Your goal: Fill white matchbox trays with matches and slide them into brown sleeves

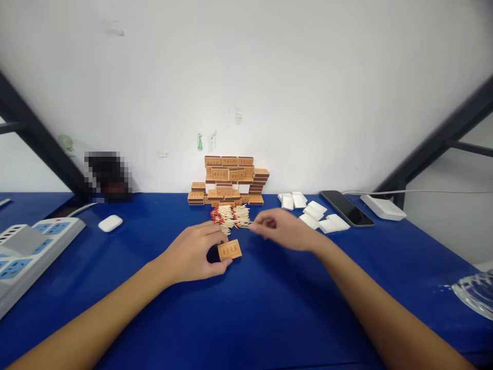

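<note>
I stand by the blue table (269, 318) and look at the little pile of matches (231, 216) in the middle. They have red tips and lie in a heap.

The left arm comes in from the near left corner and lies flat on the table. The left hand (194, 252) rests just in front of the pile. Its fingers curl around a small orange matchbox (229, 250). The thumb is under the box and the fingers are on top, so the box is held tight. The box sits just in front of the pile, tipped a little, with its printed face up.

The right arm comes in from the near right corner, bent a bit at the wrist. The right hand (283, 228) is just to the right of the pile. Its fingertips are pinched together and point at the edge of the heap. I cannot tell if a match is between them.

Behind the pile, by the white wall (246, 77), stands a stack of matchboxes (231, 180). To the right of the pile lie some white trays (316, 210), then a dark phone (346, 208), then a flat white box (383, 207). Far to the right of the pile, near the table edge, is a glass dish (475, 293).

To the left of the pile lies a small white earbud case (110, 223). Further left is a power strip (23, 252) with blue sockets.
</note>
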`<state>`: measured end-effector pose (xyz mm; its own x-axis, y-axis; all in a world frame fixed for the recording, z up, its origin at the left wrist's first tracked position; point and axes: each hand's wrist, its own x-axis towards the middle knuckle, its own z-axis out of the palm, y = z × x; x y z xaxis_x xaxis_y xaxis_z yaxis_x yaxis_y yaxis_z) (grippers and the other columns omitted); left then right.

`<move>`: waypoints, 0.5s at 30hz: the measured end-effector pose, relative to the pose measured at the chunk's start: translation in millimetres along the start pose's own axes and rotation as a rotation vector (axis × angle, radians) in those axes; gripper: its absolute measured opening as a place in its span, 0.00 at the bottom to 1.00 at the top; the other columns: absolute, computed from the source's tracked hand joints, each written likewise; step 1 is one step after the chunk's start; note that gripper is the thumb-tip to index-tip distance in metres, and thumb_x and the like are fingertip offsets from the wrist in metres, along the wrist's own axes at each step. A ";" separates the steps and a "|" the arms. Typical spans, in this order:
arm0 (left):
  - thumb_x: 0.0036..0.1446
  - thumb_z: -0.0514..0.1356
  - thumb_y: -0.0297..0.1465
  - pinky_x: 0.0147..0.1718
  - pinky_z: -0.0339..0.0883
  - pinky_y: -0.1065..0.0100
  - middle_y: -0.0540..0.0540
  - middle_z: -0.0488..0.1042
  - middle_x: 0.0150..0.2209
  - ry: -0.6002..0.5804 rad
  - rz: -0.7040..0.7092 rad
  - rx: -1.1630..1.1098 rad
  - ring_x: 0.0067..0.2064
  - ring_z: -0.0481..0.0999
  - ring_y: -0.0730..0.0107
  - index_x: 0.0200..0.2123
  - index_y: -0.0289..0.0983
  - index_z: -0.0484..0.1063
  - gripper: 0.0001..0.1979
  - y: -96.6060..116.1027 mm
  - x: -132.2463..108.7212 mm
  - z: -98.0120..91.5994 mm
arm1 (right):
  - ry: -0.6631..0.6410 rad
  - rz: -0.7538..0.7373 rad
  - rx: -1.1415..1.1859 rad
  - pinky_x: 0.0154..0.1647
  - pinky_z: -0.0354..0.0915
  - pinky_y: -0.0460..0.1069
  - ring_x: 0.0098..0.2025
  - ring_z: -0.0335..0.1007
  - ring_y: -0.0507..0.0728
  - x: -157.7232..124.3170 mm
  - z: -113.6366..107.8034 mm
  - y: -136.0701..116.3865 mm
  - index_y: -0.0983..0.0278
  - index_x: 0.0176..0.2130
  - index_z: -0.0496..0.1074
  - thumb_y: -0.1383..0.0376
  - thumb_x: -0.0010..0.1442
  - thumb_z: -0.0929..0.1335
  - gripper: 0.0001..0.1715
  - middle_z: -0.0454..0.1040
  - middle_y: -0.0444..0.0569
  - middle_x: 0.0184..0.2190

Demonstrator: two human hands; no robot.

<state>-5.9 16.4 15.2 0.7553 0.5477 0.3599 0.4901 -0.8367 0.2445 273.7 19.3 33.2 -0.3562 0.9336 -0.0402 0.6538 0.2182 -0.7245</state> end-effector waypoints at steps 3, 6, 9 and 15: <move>0.58 0.64 0.36 0.38 0.70 0.62 0.47 0.77 0.37 -0.107 -0.038 0.043 0.40 0.78 0.61 0.36 0.40 0.76 0.06 0.4 1.4 -10.5 | 0.336 0.274 -0.642 0.35 0.61 0.52 0.38 0.74 0.62 -10.7 -41.7 21.2 0.63 0.40 0.77 0.54 0.65 0.70 0.15 0.80 0.56 0.38; 0.54 0.64 0.37 0.33 0.67 0.62 0.48 0.76 0.33 -0.185 -0.095 0.094 0.35 0.76 0.62 0.31 0.40 0.74 0.07 0.5 2.1 -20.2 | 0.251 0.558 -0.767 0.34 0.62 0.54 0.40 0.77 0.66 -22.4 -72.4 44.0 0.63 0.40 0.78 0.53 0.61 0.73 0.16 0.81 0.59 0.41; 0.50 0.65 0.36 0.29 0.63 0.63 0.49 0.75 0.31 -0.217 -0.143 0.118 0.30 0.74 0.63 0.29 0.41 0.72 0.06 -2.6 0.4 -26.7 | 0.194 0.604 -0.731 0.30 0.62 0.53 0.35 0.76 0.64 -25.9 -81.4 59.1 0.62 0.34 0.77 0.54 0.55 0.76 0.15 0.81 0.57 0.36; 0.44 0.65 0.33 0.24 0.57 0.63 0.50 0.74 0.25 -0.161 -0.187 0.169 0.26 0.73 0.62 0.25 0.43 0.71 0.05 -17.3 -9.3 -38.2 | 0.123 0.504 -0.676 0.29 0.60 0.52 0.33 0.74 0.61 -20.3 -68.2 55.6 0.62 0.30 0.76 0.55 0.50 0.78 0.15 0.80 0.54 0.33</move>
<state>-38.1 26.1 42.0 0.6978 0.6954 0.1718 0.6825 -0.7183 0.1351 362.8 31.9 40.6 0.1338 0.9805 -0.1439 0.9868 -0.1452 -0.0715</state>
